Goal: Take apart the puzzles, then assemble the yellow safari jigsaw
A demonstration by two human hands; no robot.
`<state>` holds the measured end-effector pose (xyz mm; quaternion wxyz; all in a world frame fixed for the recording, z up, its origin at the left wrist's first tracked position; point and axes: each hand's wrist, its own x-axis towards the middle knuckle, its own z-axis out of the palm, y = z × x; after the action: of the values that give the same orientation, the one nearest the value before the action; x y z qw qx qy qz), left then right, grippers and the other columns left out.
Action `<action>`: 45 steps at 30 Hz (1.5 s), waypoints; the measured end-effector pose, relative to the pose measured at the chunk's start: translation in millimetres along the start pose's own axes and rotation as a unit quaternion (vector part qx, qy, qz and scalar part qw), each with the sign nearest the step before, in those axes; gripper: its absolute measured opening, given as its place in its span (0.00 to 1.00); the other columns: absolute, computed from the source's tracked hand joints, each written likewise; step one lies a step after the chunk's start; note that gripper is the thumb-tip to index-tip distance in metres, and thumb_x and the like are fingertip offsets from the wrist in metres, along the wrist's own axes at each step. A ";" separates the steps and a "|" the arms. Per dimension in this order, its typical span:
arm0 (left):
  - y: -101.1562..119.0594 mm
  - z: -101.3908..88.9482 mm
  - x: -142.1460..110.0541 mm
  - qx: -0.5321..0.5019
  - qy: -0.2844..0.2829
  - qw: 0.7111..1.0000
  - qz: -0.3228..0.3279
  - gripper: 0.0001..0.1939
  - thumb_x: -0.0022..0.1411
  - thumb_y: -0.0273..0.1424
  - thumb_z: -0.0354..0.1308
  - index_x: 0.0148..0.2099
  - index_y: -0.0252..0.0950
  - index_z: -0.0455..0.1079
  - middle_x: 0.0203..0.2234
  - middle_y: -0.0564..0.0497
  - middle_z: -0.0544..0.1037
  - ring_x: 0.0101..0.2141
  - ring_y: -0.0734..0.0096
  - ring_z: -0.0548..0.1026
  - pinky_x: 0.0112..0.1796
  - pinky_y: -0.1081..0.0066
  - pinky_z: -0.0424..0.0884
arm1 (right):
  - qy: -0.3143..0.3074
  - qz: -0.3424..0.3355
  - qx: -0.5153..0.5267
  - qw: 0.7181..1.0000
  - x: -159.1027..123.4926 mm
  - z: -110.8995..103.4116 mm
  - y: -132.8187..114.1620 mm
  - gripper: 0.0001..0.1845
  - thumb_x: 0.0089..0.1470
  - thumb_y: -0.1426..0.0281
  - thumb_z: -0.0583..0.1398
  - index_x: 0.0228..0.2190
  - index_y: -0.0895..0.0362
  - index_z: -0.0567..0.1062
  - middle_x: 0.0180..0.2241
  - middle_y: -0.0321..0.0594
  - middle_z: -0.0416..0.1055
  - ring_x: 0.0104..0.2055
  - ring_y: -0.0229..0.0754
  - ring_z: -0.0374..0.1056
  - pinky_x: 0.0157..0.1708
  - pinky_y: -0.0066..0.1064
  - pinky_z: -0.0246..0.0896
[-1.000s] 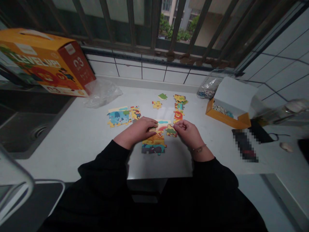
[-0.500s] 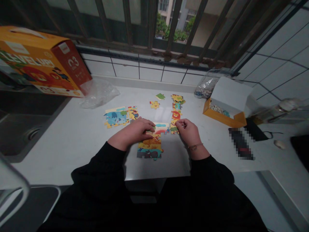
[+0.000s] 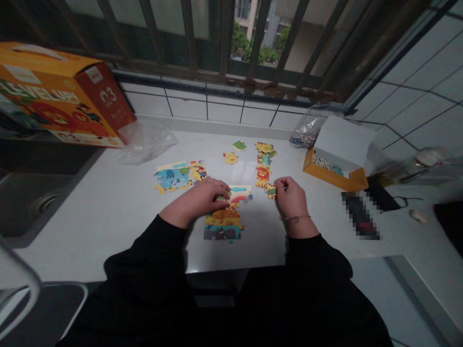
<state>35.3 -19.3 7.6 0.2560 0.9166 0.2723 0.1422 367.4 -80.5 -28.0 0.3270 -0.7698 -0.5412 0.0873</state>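
Note:
My left hand [image 3: 210, 196], fingers curled with the thumb below, holds the upper left of a joined jigsaw section [image 3: 224, 219] showing a hippo and a spotted animal. Its palm and fingers cover part of that section. To the right, my right hand [image 3: 290, 196] pinches a yellow and green puzzle piece [image 3: 270, 190] between thumb and fingertips, apart from the joined section. Just beyond that piece lies a column of pieces with a lion [image 3: 263, 173]. A joined elephant section [image 3: 173, 178] sits left of my left hand, with an upright strip of pieces [image 3: 198, 170] beside it.
A loose yellow piece [image 3: 230, 157] and a green piece [image 3: 239, 145] lie farther back. Behind left stand an orange box [image 3: 65, 96] and a clear plastic bag [image 3: 148, 142], near a sink [image 3: 21, 231]. At right is an open small box [image 3: 334, 176] of pieces.
My right hand has drawn its puzzle piece away from the joined section's right edge, toward the right. My left hand has stayed on the section. The view has shifted slightly.

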 end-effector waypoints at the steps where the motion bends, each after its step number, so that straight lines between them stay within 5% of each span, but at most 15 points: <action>1: -1.4 0.7 0.1 0.000 0.003 1.000 0.004 0.07 0.74 0.36 0.67 0.45 0.41 0.85 0.51 0.45 0.87 0.54 0.56 0.83 0.60 0.53 0.70 | 0.009 0.008 -0.025 1.000 2.1 -2.0 4.7 0.14 0.69 0.61 0.57 0.42 0.54 0.82 0.41 0.49 0.83 0.44 0.54 0.76 0.46 0.41 0.66; 7: -3.0 5.1 2.6 0.005 0.019 1.000 0.009 0.07 0.74 0.37 0.66 0.43 0.41 0.83 0.48 0.46 0.87 0.50 0.58 0.83 0.56 0.55 0.73 | 0.038 0.039 -0.147 0.988 12.9 -6.0 16.0 0.12 0.67 0.67 0.58 0.42 0.56 0.82 0.46 0.56 0.77 0.49 0.58 0.73 0.50 0.44 0.66; 13: -2.5 8.0 7.7 0.031 0.050 0.998 -0.018 0.06 0.74 0.34 0.63 0.46 0.41 0.81 0.47 0.44 0.86 0.51 0.54 0.82 0.57 0.53 0.73 | 0.070 -0.050 -0.151 0.985 33.7 6.6 -13.7 0.17 0.69 0.67 0.56 0.49 0.58 0.82 0.53 0.60 0.75 0.56 0.64 0.68 0.55 0.50 0.64; 22: -15.0 9.4 15.3 0.086 0.084 0.992 -0.039 0.06 0.74 0.31 0.60 0.45 0.39 0.80 0.44 0.43 0.85 0.49 0.54 0.82 0.56 0.50 0.75 | 0.039 -0.079 -0.136 0.987 116.4 51.6 -47.5 0.26 0.70 0.65 0.59 0.65 0.61 0.75 0.67 0.62 0.72 0.65 0.65 0.65 0.60 0.53 0.65; 27: -24.6 8.5 18.2 0.120 0.120 0.982 -0.077 0.06 0.73 0.31 0.61 0.48 0.39 0.80 0.49 0.42 0.85 0.53 0.50 0.81 0.60 0.47 0.74 | -0.012 -0.072 -0.165 0.984 149.3 65.8 -42.2 0.24 0.69 0.60 0.63 0.61 0.55 0.79 0.57 0.60 0.79 0.58 0.64 0.71 0.54 0.51 0.67; 31: -30.0 3.2 14.8 0.172 0.191 0.950 -0.174 0.09 0.72 0.31 0.61 0.52 0.38 0.79 0.52 0.39 0.82 0.54 0.45 0.78 0.61 0.45 0.72 | -0.012 -0.088 -0.185 0.979 153.5 68.1 -34.5 0.20 0.68 0.56 0.65 0.53 0.54 0.83 0.53 0.57 0.81 0.54 0.63 0.73 0.51 0.49 0.68; 37: -37.0 -3.8 0.2 0.234 0.262 0.852 -0.389 0.20 0.73 0.44 0.61 0.53 0.31 0.77 0.51 0.27 0.78 0.56 0.30 0.72 0.56 0.38 0.72 | 0.030 -0.124 -0.158 0.979 148.6 62.4 -42.9 0.21 0.67 0.56 0.67 0.51 0.59 0.82 0.47 0.58 0.83 0.50 0.61 0.74 0.53 0.48 0.66; 41: -49.7 -1.3 -2.9 0.237 0.255 0.862 -0.368 0.18 0.74 0.44 0.60 0.52 0.34 0.76 0.50 0.32 0.79 0.54 0.38 0.74 0.58 0.42 0.71 | 0.017 -0.177 -0.119 0.977 142.3 59.1 -56.7 0.23 0.68 0.54 0.66 0.52 0.58 0.80 0.48 0.57 0.83 0.50 0.60 0.75 0.53 0.46 0.66; 45: -59.6 0.3 1.3 0.211 0.233 0.890 -0.329 0.19 0.76 0.44 0.59 0.54 0.33 0.77 0.53 0.31 0.78 0.56 0.39 0.75 0.61 0.43 0.69 | -0.075 -0.237 -0.100 0.964 137.7 57.8 -65.9 0.20 0.66 0.53 0.69 0.50 0.55 0.81 0.47 0.52 0.84 0.48 0.56 0.76 0.50 0.42 0.67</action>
<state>11.0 24.3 -25.0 0.0175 0.7475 0.6337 0.1984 343.0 79.0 -3.0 0.2182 -0.6399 -0.7368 0.0100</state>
